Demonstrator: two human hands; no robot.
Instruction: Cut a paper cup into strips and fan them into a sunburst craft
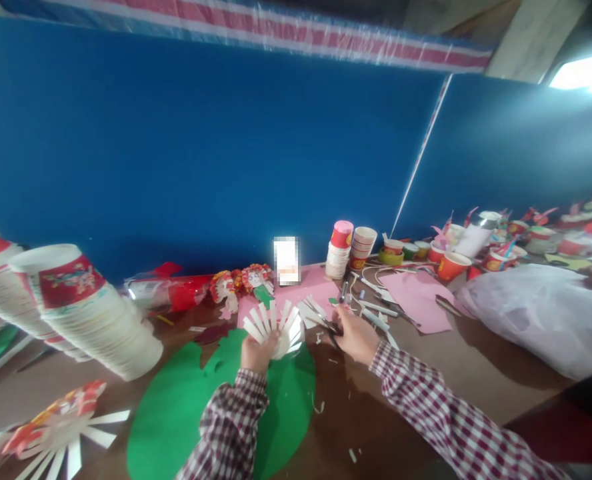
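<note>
My left hand (257, 352) grips a white paper cup (279, 328) whose wall is cut into strips that fan outward. In my right hand (357, 335) is a pair of scissors (330, 326), its blades pointing left toward the cup's strips. Whether the blades touch the paper I cannot tell. Beneath the left hand lies a large green paper sheet (176, 407) with a rounded outline. Pink paper (309, 292) is spread behind the cup. Small white scraps (353, 456) are scattered on the brown table (391, 427).
Tall stacks of paper cups (96, 313) lean at the left. Near them lies another strip-cut cup (71, 433) with an orange-red decoration. Decorated paper figures (259, 280) and shorter cup stacks (343, 250) stand along the blue wall (201, 147). A white plastic bag (536, 313) sits at right.
</note>
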